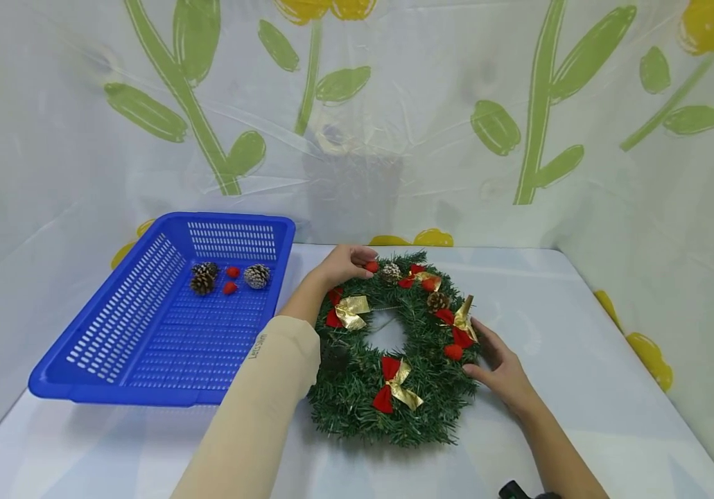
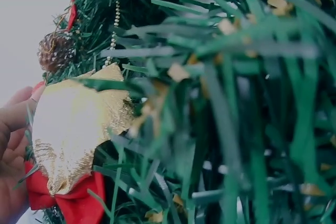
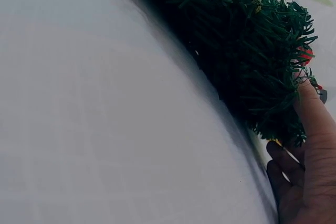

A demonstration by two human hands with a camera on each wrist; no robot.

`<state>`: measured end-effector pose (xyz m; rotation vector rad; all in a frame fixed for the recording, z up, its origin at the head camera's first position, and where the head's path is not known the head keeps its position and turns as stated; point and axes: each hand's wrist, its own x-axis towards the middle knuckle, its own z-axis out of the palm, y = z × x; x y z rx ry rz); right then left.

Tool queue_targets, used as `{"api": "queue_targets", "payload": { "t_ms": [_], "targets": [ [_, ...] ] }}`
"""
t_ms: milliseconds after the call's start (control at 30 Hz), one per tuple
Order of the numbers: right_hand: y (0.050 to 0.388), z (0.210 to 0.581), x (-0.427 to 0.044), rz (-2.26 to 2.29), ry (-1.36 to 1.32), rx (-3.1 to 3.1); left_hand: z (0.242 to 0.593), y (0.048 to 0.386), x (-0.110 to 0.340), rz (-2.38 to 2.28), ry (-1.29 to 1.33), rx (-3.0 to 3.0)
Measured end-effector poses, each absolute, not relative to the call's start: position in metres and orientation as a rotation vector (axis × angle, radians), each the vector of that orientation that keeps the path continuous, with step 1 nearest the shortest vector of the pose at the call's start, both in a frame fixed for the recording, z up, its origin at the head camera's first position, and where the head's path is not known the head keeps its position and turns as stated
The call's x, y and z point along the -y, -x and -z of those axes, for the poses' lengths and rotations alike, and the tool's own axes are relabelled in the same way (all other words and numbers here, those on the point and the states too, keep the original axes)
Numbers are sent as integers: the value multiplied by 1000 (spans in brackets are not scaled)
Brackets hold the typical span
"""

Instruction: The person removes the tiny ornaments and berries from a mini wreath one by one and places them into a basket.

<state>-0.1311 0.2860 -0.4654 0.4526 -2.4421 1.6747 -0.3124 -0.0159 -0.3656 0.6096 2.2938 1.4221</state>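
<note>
On the left of the white table (image 1: 519,291), blue plastic basket (image 1: 145,395), slotted walls and floor. Inside, toward its far end: three pine cones (image 1: 257,276), two of them close together on the left, a white-tipped one on the right, with two red balls (image 1: 229,287) between. Right of the basket, near the table's middle, a green wreath (image 1: 432,395) lies flat. On it: four red-and-gold bows (image 1: 397,384), two cones (image 1: 438,301), and small red decorations (image 1: 453,352). Left hand (image 1: 343,265) is at the wreath's far left edge, thumb and fingers narrow, pinching a red ball (image 1: 372,266) just left of a white-tipped cone. Right hand (image 1: 502,367) grips the wreath's right edge, thumb toward the near side, fingers bent round the outer rim. Beige sleeve (image 1: 270,402) on left arm has small dark lettering near the cuff, looks like "Let's slim", not sharp. Black object (image 1: 513,491) at the near edge, by the right forearm, mostly cut off; cannot tell what it is.
</note>
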Motion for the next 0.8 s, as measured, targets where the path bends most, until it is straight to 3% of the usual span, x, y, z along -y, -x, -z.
{"api": "queue_targets", "payload": {
  "t_ms": [800],
  "targets": [
    [131, 465, -286, -1686, -434, 2443, 352, 311, 24, -1497, -538, -2321]
  ]
}}
